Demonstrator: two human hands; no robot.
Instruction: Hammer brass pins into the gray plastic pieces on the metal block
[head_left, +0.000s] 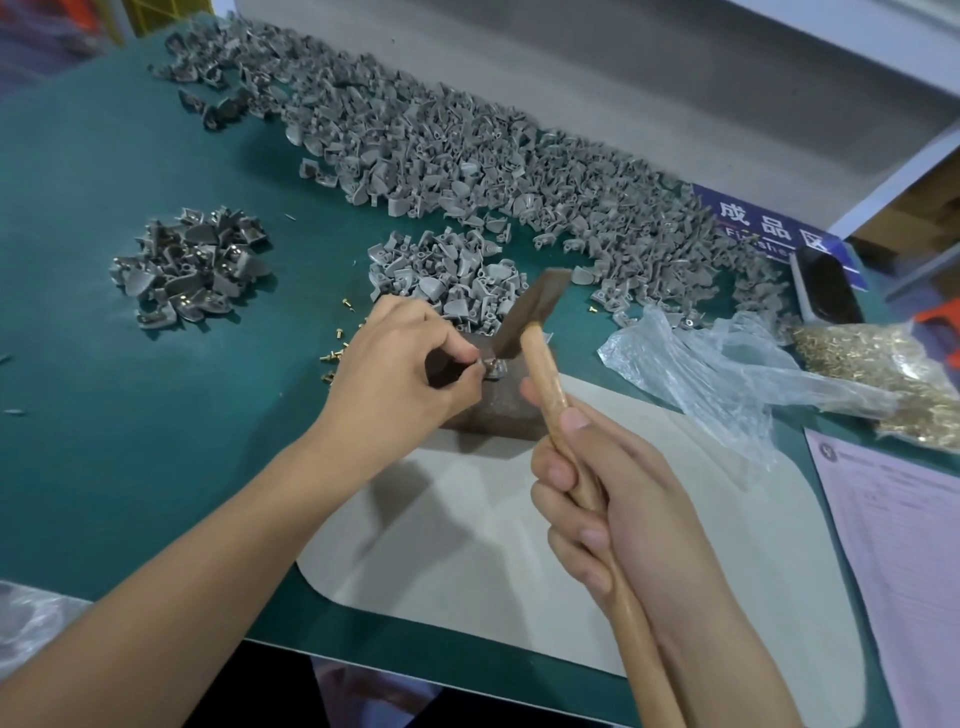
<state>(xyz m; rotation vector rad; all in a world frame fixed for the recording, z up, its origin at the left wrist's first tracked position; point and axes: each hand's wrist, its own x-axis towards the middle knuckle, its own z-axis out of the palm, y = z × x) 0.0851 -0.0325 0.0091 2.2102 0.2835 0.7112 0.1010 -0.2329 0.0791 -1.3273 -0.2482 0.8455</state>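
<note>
Left hand (400, 364) pinching gray piece (492, 368) on top of block (498, 410), fingertips (470, 364) curled tight beside the strike point; pin itself too small to make out, presumed seated in piece. Right hand (597, 499) wrapped round wooden handle of hammer (530, 317), thumb laid along shaft; head blurred, directly over piece, near or at contact.

Risks, judged from this setup:
- fingertips just beside hammer face; slight sideways drift of blow would land on them
- glancing hit likely to bend pin or kick it out; piece small, held by pinch only, could skid off block
- grip well down the handle; good swing, less control of where the face lands
- too hard a blow may crack plastic

Supply: large heap of pieces (467, 150) at back, small heap (447, 275) just behind block, darker pile (192, 265) to left; loose pins (337, 356) on mat (130, 441) beside left hand; bag of pins (878, 358) at right, well apart.
</note>
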